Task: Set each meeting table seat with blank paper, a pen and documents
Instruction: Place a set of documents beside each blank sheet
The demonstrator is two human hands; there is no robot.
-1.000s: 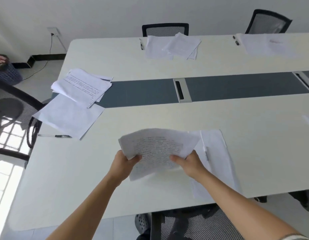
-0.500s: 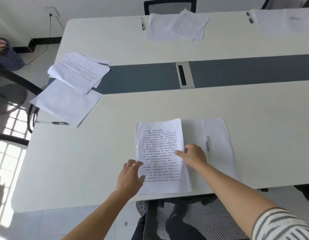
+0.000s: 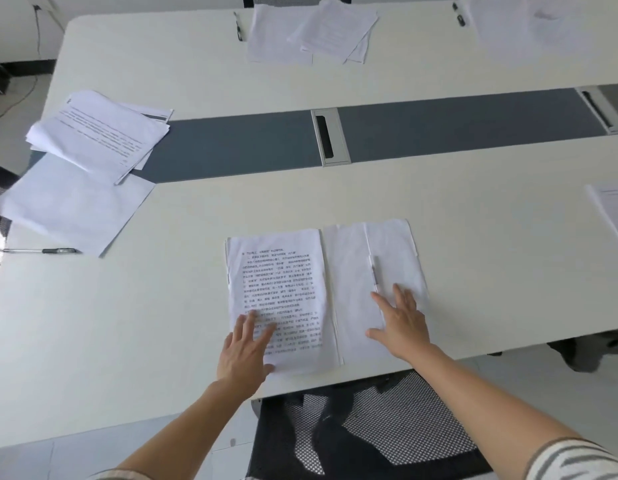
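A printed document stack [image 3: 280, 292] lies flat at the near table edge. My left hand [image 3: 245, 351] rests on its lower left corner, fingers spread. Right beside it lies blank paper [image 3: 387, 258] with a white pen [image 3: 374, 273] on top. My right hand [image 3: 401, 323] presses flat on the blank paper just below the pen, fingers apart. Neither hand grips anything.
At the left end of the white table [image 3: 127, 323] lie a document stack [image 3: 99, 133], blank sheets [image 3: 72, 206] and a pen [image 3: 44, 251]. Papers [image 3: 311, 32] and a pen [image 3: 238, 27] sit at the far side. A mesh chair [image 3: 363, 420] stands below the near edge.
The documents, held up in both hands a second ago, now lie flat on the table. My right hand moved from them onto the blank paper; my left hand settled on their corner.
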